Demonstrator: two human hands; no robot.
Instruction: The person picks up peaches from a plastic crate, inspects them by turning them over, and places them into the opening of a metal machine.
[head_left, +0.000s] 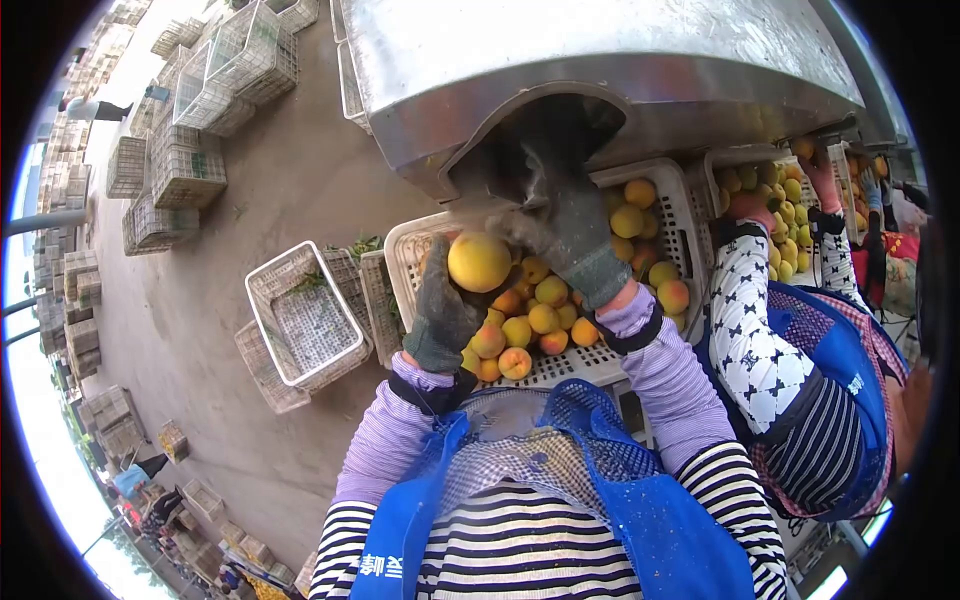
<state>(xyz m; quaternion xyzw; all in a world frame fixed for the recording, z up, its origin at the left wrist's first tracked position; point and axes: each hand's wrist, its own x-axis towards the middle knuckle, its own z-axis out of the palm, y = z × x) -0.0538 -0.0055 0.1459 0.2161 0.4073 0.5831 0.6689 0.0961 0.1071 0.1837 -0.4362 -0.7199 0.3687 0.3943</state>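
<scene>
My left hand (441, 315), in a dark grey work glove, is closed around a large yellow peach (480, 262) above the near-left part of a crate. My right hand (575, 225), gloved the same way, is at the dark opening (500, 165) of a metal machine. Motion smears its fingers, so what they hold cannot be made out. Below both hands, a white plastic crate (415, 236) holds many yellow and orange-red peaches (543, 318). My right forearm and glove hide part of the fruit.
The metal housing (620, 55) overhangs the crate's far side. On my right, a co-worker in patterned sleeves (760, 340) reaches to another crate of peaches (785, 215). An open white crate (310, 320) stands on other crates at left; stacked crates (190, 165) line the floor beyond.
</scene>
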